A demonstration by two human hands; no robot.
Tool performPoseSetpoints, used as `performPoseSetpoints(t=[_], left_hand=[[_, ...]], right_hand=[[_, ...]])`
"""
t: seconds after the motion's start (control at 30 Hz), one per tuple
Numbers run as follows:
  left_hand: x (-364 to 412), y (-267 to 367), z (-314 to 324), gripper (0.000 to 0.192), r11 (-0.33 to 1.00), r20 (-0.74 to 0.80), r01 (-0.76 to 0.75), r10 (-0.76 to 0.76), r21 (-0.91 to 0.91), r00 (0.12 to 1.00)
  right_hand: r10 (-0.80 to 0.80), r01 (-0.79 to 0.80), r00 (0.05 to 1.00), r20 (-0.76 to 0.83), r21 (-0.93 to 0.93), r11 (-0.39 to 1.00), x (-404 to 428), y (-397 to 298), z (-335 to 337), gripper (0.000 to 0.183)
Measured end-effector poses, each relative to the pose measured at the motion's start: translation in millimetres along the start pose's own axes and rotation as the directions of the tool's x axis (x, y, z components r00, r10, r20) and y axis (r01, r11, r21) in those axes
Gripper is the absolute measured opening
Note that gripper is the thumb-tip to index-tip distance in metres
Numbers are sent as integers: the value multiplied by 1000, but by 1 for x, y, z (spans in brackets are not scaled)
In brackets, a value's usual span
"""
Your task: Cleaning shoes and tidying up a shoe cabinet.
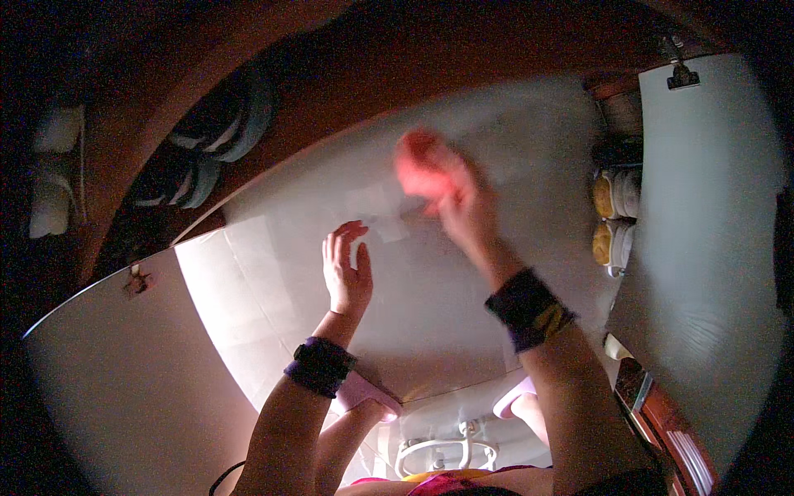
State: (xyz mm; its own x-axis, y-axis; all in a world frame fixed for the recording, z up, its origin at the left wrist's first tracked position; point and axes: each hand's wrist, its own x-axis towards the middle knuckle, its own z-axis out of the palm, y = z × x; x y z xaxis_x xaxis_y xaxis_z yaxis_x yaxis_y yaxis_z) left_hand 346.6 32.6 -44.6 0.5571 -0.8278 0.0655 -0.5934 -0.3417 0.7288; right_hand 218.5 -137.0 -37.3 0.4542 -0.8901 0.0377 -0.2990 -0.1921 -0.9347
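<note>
My right hand (462,204) holds a red cloth (425,164), both blurred, over a smooth grey tiled surface (428,291). To the left and nearer me, my left hand (347,266) is raised with thumb and fingers apart, holding nothing. Each wrist wears a dark band, the left band (319,366) and the right band (530,310). Whether the cloth touches any surface cannot be made out.
Pale door panels stand open at left (130,359) and right (707,204). Dark shoes (205,142) sit in a brown cabinet (347,74); yellow-and-white shoes (614,195) are at right. Below are pink slippers (366,397) on my feet and a white ring-shaped frame (446,443).
</note>
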Motion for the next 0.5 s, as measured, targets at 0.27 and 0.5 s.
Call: performPoseSetpoints(t=[0.27,0.5], left_hand=[[21,48,63,36,983,142,-179,182,-37,973],[14,37,49,47,993,-63,104,-100,57,993]], right_hand=[[-121,4,972,-201,-500,866,108,86,-74,52],[-435,497,857,276,-215,841,-13,12,38,39]])
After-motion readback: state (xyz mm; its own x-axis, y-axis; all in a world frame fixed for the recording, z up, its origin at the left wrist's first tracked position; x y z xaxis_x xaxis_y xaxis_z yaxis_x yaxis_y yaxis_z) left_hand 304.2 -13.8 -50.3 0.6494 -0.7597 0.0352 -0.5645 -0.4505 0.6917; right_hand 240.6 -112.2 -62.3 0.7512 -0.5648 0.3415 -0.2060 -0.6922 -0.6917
